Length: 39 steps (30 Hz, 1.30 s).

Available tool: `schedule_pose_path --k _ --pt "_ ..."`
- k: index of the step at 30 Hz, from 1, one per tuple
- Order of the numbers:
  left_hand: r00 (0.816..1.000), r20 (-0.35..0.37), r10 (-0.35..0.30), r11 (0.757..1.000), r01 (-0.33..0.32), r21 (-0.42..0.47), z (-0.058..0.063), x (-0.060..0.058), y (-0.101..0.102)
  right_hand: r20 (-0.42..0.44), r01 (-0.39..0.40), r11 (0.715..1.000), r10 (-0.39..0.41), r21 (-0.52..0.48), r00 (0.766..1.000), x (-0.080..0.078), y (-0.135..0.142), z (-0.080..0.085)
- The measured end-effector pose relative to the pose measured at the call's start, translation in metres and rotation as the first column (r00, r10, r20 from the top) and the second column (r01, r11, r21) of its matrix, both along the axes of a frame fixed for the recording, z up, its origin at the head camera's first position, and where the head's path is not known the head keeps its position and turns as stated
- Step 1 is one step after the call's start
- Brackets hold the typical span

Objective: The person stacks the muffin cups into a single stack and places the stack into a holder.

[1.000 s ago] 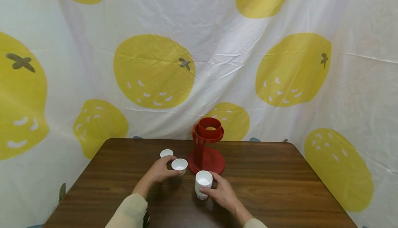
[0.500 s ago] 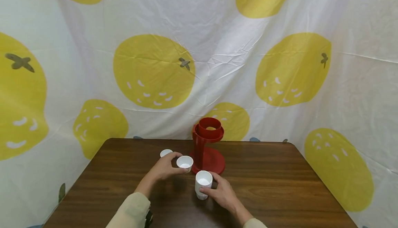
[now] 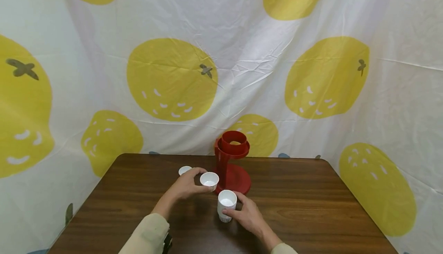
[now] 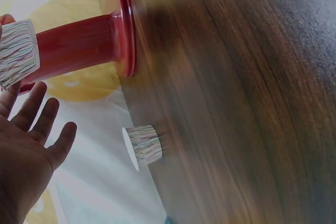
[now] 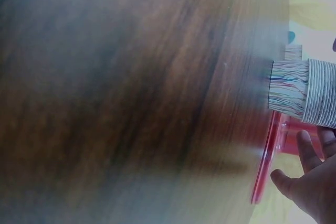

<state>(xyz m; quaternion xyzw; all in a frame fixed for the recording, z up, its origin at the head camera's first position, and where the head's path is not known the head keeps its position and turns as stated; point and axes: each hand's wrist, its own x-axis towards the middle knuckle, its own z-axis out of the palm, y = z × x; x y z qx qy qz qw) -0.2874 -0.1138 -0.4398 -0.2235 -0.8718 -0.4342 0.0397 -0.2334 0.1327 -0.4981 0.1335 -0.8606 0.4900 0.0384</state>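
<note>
My left hand (image 3: 187, 184) pinches a small white paper cup (image 3: 209, 180) by its sides, held above the table in front of the red stand. Its wall shows thin coloured wavy lines in the left wrist view, where the loose fingers (image 4: 44, 119) spread below the cup. My right hand (image 3: 247, 211) grips a stack of nested paper cups (image 3: 226, 204), upright on the table to the right of and nearer than the single cup. In the right wrist view the stack (image 5: 289, 87) shows several rims piled close together.
Another paper cup (image 3: 185, 170) stands behind my left hand, partly covered by it. A red stand (image 3: 223, 167) with a round base and a ring-shaped top rises behind the cups. A lemon-print cloth (image 3: 242, 34) hangs behind the brown wooden table (image 3: 304, 200).
My left hand has carried its cup to the right and slightly away, closer to the red stand's base and the stack. The right hand and stack have stayed in place.
</note>
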Motion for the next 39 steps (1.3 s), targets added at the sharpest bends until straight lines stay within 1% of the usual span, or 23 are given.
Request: schedule_pose_path --k 5,8,12,16,23,29,35,39 --pt "1.000 -0.004 -0.019 1.000 0.018 -0.012 0.004 0.002 0.002 0.027 0.003 1.000 -0.003 -0.007 1.000 0.000 -0.001 0.001" --pt "1.000 -0.005 -0.026 1.000 0.026 -0.017 0.006 0.003 0.004 0.029 0.001 1.000 -0.001 -0.002 1.000 0.000 -0.001 0.001" --pt "0.999 -0.006 -0.039 0.999 0.039 -0.007 0.007 0.002 0.006 0.024 -0.007 1.000 0.007 -0.002 1.000 -0.001 0.000 0.001" --pt "0.998 -0.024 -0.061 0.998 0.061 -0.006 0.008 0.001 0.009 0.022 -0.010 1.000 0.010 -0.008 1.000 -0.001 0.000 0.001" --pt "0.995 -0.040 -0.092 0.996 0.092 -0.003 0.011 0.001 0.012 0.038 -0.008 1.000 0.008 -0.002 0.999 -0.001 0.000 0.001" --pt "0.991 -0.057 -0.119 0.993 0.118 -0.024 0.013 0.000 0.017 0.042 -0.009 1.000 0.009 0.000 0.999 -0.002 0.000 0.001" --pt "0.988 -0.042 -0.147 0.989 0.146 -0.020 0.014 0.001 0.023 0.043 -0.014 1.000 0.014 -0.005 0.999 -0.001 0.000 0.002" --pt "0.987 -0.049 -0.156 0.987 0.154 -0.046 0.014 0.003 0.027 0.042 -0.021 1.000 0.021 -0.006 0.999 -0.001 0.001 0.001"
